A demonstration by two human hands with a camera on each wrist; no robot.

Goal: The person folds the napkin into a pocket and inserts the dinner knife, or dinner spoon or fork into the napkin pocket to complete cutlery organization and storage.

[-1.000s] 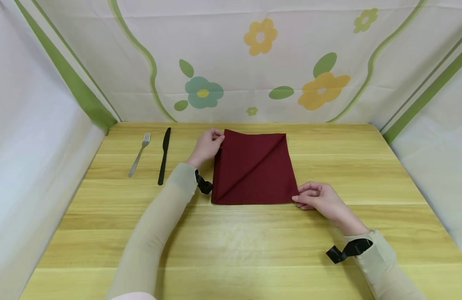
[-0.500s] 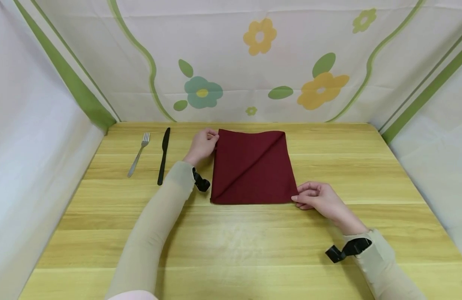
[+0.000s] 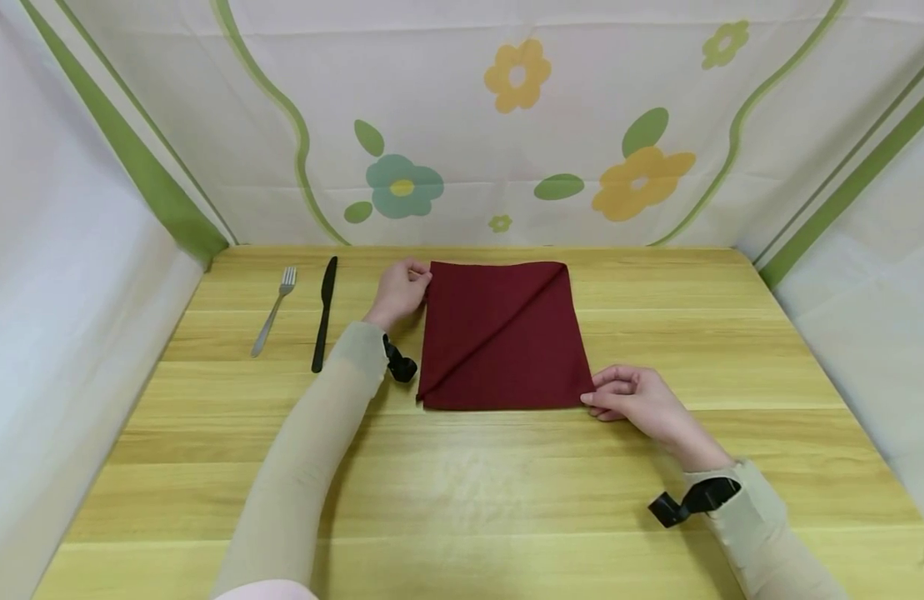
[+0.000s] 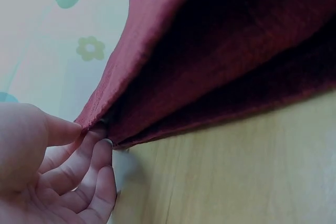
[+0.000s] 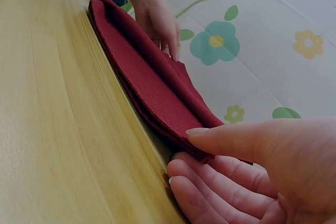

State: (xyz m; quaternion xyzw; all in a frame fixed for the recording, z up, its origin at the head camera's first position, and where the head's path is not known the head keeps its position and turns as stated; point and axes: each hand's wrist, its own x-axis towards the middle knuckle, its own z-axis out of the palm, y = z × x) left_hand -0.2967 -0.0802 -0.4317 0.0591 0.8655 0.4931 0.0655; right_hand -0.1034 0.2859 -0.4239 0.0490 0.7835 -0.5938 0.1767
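A dark red cloth napkin [image 3: 506, 342], folded in a square with a diagonal fold across its top, lies on the wooden table [image 3: 476, 492]. My left hand [image 3: 399, 293] pinches its far left corner between thumb and fingers. The left wrist view shows that hand [image 4: 58, 166] holding the raised edge of the cloth [image 4: 220, 56], with gaps between its layers. At the near right corner, my right hand [image 3: 645, 404] pinches the napkin; in the right wrist view the thumb of this hand [image 5: 247, 171] lies on top of the layered cloth [image 5: 147, 77], fingers underneath.
A silver fork [image 3: 274, 312] and a black knife [image 3: 325, 312] lie side by side left of my left hand. Behind the table hangs a white curtain [image 3: 462, 108] with printed flowers, and white cloth stands at both sides.
My left hand has drawn the napkin's far left corner slightly to the left, and the layers at the left edge are now mostly covered. The right hand has stayed at its corner.
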